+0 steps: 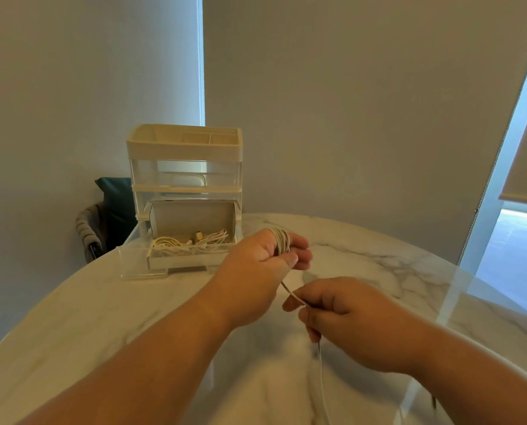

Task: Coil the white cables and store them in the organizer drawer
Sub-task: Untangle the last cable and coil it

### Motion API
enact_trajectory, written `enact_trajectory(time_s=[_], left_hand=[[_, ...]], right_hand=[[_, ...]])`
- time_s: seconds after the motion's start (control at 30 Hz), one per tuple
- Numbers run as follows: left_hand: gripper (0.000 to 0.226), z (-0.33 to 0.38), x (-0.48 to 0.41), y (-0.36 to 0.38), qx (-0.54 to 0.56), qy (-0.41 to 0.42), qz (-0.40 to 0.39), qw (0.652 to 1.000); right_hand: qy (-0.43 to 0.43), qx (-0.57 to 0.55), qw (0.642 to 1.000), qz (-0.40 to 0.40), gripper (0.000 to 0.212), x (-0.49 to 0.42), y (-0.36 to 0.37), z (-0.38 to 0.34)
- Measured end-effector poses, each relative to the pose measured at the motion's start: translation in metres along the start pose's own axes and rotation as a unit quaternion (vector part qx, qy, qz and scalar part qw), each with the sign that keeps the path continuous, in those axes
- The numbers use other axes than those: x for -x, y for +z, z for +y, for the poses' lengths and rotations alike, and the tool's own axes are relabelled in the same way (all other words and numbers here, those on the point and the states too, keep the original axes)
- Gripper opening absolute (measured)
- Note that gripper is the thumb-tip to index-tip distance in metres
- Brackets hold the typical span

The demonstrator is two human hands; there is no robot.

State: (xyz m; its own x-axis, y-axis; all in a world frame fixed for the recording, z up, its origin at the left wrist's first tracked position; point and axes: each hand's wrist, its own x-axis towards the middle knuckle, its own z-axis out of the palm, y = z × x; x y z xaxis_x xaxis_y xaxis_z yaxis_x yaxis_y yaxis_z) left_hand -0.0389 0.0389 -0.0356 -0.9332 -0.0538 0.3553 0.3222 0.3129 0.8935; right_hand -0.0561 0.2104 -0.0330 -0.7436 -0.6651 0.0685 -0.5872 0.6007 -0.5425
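Left hand (263, 256) curls round white cable coil (282, 240); right hand (348, 317) pinches tail (296, 297). Risk: slack feed lets loops slide off fingers (300, 242).

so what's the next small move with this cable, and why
Probably carry the right hand up and over the left hand for one more wrap: the white cable is coiled round that hand, yet a loose length hangs below the right grip.

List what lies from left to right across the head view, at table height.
Chair, organizer, left hand wrapped in white cable, right hand pinching its slack, window blind.
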Motion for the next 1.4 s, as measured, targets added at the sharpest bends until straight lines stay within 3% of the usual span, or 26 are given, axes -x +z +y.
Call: enact_trajectory(time_s=[0.1,0.3,0.47,0.6,0.73,0.87,0.93,1.03,1.27,1.4], left_hand=[[0.02,0.001,-0.001,0.004,0.055,-0.018,0.028,0.998],[0.021,-0.001,0.005,0.006,-0.085,0.015,-0.019,0.996],[0.014,-0.005,0.003,0.006,-0.195,0.041,-0.089,0.976],[0.023,-0.002,0.007,0.008,-0.116,-0.01,-0.138,0.984],[0.05,0.005,0.011,0.004,-0.092,-0.03,-0.215,0.972],[0.04,0.008,0.01,0.001,-0.054,-0.068,-0.242,0.966],[0.024,0.01,0.009,0.0,-0.037,-0.083,-0.268,0.959],[0.019,0.014,0.009,-0.001,-0.027,-0.101,-0.315,0.943],[0.021,0.015,0.008,-0.005,0.054,-0.108,-0.303,0.945],[0.038,0.017,0.008,-0.009,0.02,-0.107,-0.279,0.954]], right_hand=[[-0.005,-0.007,1.0,-0.016,0.022,0.001,0.002,0.001],[-0.045,0.048,0.998,-0.011,0.025,0.0,0.002,0.001],[-0.075,0.052,0.992,0.092,0.012,0.002,-0.007,0.007],[-0.08,0.066,0.986,0.133,0.015,0.006,-0.022,0.009],[-0.099,0.113,0.976,0.16,0.016,0.005,-0.03,0.013],[-0.127,0.141,0.968,0.161,0.014,0.004,-0.029,0.013],[-0.143,0.144,0.962,0.183,0.011,0.005,-0.029,0.012],[-0.144,0.134,0.955,0.222,0.007,0.005,-0.032,0.014],[-0.135,0.119,0.958,0.224,0.05,-0.005,-0.038,0.033],[-0.143,0.045,0.972,0.18,0.036,-0.005,-0.038,0.036]])
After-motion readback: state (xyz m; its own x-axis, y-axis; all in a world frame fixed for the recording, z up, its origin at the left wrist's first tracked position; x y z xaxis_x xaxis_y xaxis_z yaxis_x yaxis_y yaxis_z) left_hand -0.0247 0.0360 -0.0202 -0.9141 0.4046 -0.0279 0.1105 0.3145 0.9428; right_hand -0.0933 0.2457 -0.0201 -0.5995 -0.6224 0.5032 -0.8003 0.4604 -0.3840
